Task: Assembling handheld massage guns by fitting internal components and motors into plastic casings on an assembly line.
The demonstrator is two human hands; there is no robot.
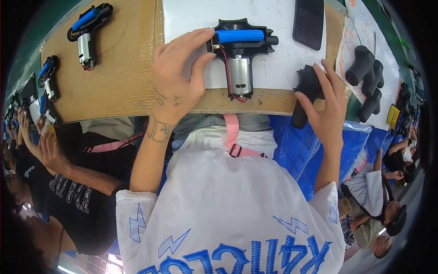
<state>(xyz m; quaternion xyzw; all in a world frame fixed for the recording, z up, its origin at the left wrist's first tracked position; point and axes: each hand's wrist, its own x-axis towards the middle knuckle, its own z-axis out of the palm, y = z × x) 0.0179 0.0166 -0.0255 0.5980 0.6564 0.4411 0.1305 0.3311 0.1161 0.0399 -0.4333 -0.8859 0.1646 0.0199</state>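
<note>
On the white sheet before me lies a T-shaped black plastic housing half, open side up, resembling a massage gun body. It holds a blue cylindrical battery, a silver motor and red wires. My left hand is at its left end, thumb and forefinger curved around a small part there. At the right, my right hand grips a dark housing shell between thumb and fingers. This shell's lower end reaches past the table's front edge. The palm side of my right hand is partly hidden.
A dark phone lies at the upper right. Several black shells rest farther right. Another loaded housing half sits on the cardboard at left, with more beyond. A co-worker's hand is at far left; other people sit right.
</note>
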